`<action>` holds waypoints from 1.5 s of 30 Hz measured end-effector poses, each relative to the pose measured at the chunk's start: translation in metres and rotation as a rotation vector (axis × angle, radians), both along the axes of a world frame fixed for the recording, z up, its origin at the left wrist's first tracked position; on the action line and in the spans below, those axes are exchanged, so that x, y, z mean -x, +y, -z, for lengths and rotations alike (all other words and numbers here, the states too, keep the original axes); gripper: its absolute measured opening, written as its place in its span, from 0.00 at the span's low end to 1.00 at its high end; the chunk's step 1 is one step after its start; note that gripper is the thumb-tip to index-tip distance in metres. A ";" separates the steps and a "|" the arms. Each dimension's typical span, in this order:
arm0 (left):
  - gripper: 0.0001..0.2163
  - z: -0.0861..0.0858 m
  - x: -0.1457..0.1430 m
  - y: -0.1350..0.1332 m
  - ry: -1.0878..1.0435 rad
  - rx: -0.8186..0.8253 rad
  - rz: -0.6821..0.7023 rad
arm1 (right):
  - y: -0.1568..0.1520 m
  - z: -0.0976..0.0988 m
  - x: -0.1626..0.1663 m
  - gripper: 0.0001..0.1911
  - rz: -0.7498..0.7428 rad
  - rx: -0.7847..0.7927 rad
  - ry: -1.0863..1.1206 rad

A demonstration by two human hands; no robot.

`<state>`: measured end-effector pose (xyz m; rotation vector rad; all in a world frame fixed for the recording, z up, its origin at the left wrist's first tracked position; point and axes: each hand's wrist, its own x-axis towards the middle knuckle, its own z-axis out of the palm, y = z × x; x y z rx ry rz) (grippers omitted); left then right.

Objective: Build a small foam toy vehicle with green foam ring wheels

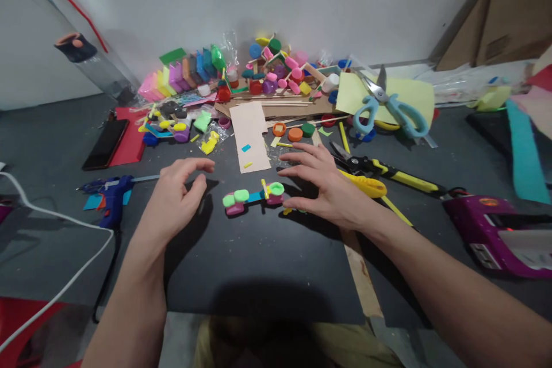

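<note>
A small toy vehicle (pixel 255 197) of purple caps, green clay lumps, a blue strip and a yellow upright piece rests on the dark table between my hands. To its left, my left hand (pixel 183 184) hovers with fingers loosely bent, nothing in them. On the other side my right hand (pixel 321 181) is spread wide, its fingertips just short of the toy's green end. Behind the toy lies a pale card strip (pixel 250 138) with a blue scrap and a yellow scrap on it. A yellow-handled cutter (pixel 364 184) is partly hidden by my right hand.
A blue glue gun (pixel 112 198) and a phone (pixel 104 144) lie at left. Blue-handled scissors (pixel 388 106) rest on yellow paper at back right, with pliers (pixel 379 169) nearer. Small craft pieces (pixel 280 72) crowd the back. A purple device (pixel 491 236) sits far right.
</note>
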<state>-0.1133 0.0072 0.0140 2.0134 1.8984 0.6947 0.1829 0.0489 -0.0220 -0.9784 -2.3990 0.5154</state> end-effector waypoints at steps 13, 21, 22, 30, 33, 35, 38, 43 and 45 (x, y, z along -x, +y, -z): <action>0.17 0.016 -0.006 0.004 0.128 0.313 0.333 | -0.004 0.006 0.010 0.11 0.040 -0.087 -0.109; 0.12 0.016 -0.018 0.007 -0.184 0.250 0.202 | -0.003 0.006 0.009 0.10 0.091 -0.085 0.078; 0.13 0.016 -0.020 0.006 -0.271 0.258 0.175 | -0.002 0.006 0.007 0.11 0.100 -0.089 0.100; 0.16 0.027 -0.033 0.008 -0.605 0.250 0.115 | 0.003 0.005 -0.001 0.17 0.195 -0.103 0.240; 0.14 0.027 -0.033 0.009 -0.625 0.229 0.098 | 0.002 0.005 -0.002 0.17 0.251 -0.117 0.288; 0.14 0.026 -0.031 0.010 -0.620 0.208 0.082 | 0.003 0.005 -0.004 0.15 0.297 -0.132 0.319; 0.14 0.027 -0.028 0.012 -0.602 0.175 0.066 | 0.003 0.005 -0.005 0.12 0.349 -0.153 0.352; 0.13 0.028 -0.025 0.014 -0.585 0.135 0.059 | 0.002 0.002 -0.006 0.08 0.380 -0.166 0.390; 0.13 0.028 -0.025 0.014 -0.599 0.129 0.063 | 0.002 0.002 -0.007 0.08 0.387 -0.171 0.412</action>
